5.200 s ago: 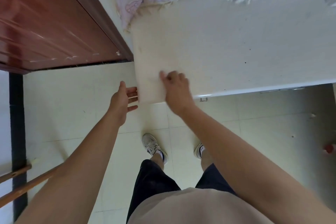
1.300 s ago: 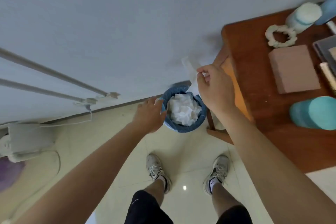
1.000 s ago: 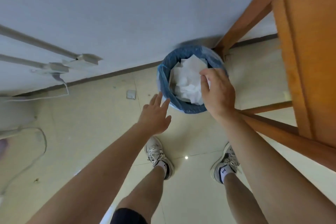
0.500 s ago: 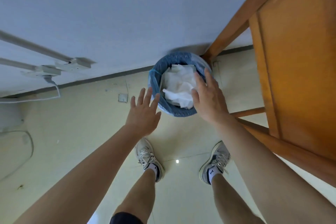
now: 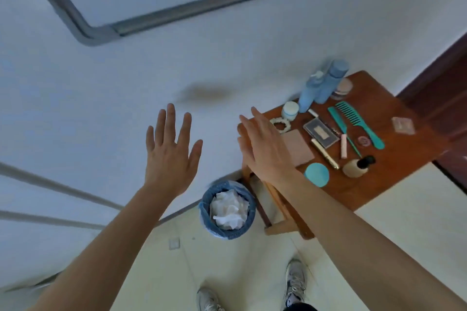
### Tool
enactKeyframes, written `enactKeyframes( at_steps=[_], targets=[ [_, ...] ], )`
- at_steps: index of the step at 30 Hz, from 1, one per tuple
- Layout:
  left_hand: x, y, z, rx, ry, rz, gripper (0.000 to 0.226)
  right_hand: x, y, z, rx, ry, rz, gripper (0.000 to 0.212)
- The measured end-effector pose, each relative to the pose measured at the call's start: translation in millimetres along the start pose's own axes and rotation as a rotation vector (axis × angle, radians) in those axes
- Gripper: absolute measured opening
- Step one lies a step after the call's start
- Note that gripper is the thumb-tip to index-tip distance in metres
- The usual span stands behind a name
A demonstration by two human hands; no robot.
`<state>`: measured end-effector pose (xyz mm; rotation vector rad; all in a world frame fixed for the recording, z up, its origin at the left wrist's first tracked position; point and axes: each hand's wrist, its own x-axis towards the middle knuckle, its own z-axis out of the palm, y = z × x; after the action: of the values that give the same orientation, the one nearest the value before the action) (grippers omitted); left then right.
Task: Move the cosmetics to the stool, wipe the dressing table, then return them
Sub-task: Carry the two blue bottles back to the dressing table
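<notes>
Both hands are up in the air with nothing in them. The left hand [image 5: 171, 156] is wide open, fingers fanned out, in front of the pale wall [image 5: 101, 96]. The right hand [image 5: 265, 149] is flat too, fingers straight and closer together, hovering over the 9 o'clock edge of the stool [image 5: 394, 184] and covering a corner of a pink box [image 5: 299, 149].

The cosmetics are all on that brown wooden stool, out toward 3 o'clock in the view. Two blue bottles [image 5: 321, 86] stand upright at its 12 o'clock end, with a small white-lidded jar [image 5: 290, 110] and a pale scrunchie [image 5: 280, 125] just beside them. In the middle there's a dark palette [image 5: 320, 132], a gold tube [image 5: 324, 154] and a pink lipstick [image 5: 343, 146]. Two teal combs [image 5: 358, 121] lie side by side toward 2 o'clock. A teal round lid [image 5: 316, 174] and a beige bottle [image 5: 357, 166] with a black cap, lying on its side, sit nearer the person.

Down at 6 o'clock from the hands, on the floor right by the stool's legs, is a blue-lined bin [image 5: 227, 230] stuffed with crumpled white tissues [image 5: 228, 208].
</notes>
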<state>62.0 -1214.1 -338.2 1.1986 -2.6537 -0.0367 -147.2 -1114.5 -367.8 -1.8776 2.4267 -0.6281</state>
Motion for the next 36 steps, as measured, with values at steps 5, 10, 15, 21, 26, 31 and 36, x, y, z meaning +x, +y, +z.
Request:
enactKeyframes(
  at_steps=[5, 10, 15, 21, 26, 31, 36],
  targets=[
    [49.3, 68.9, -82.7, 0.007, 0.149, 0.140, 0.067, 3.2, 43.8, -116.1, -0.065, 0.278, 0.053, 0.056],
    [81.0, 155.4, -108.9, -0.024, 0.197, 0.203, 0.069, -29.4, 124.6, -197.5, -0.088, 0.433, 0.198, 0.058],
    [103.3, 246.6, -97.9, -0.016, 0.128, 0.182, 0.072, -61.3, 208.0, -230.7, -0.086, 0.416, 0.329, 0.060],
    [117.1, 310.1, -55.1, -0.007, -0.035, 0.079, 0.083, -73.4, 280.9, -237.6, -0.036, 0.301, 0.364, 0.061],
    [128.5, 321.2, -29.4, -0.013, -0.130, 0.029, 0.089, -56.2, 318.6, -226.8, 0.009, 0.206, 0.289, 0.064],
    [149.3, 317.8, 9.8, -0.010, -0.166, -0.070, 0.080, -19.3, 346.4, -190.3, 0.082, 0.131, 0.267, 0.068],
    [177.6, 314.8, 61.4, -0.058, -0.246, -0.202, 0.081, 32.3, 367.6, -143.0, 0.164, 0.012, 0.127, 0.074]
  ],
)
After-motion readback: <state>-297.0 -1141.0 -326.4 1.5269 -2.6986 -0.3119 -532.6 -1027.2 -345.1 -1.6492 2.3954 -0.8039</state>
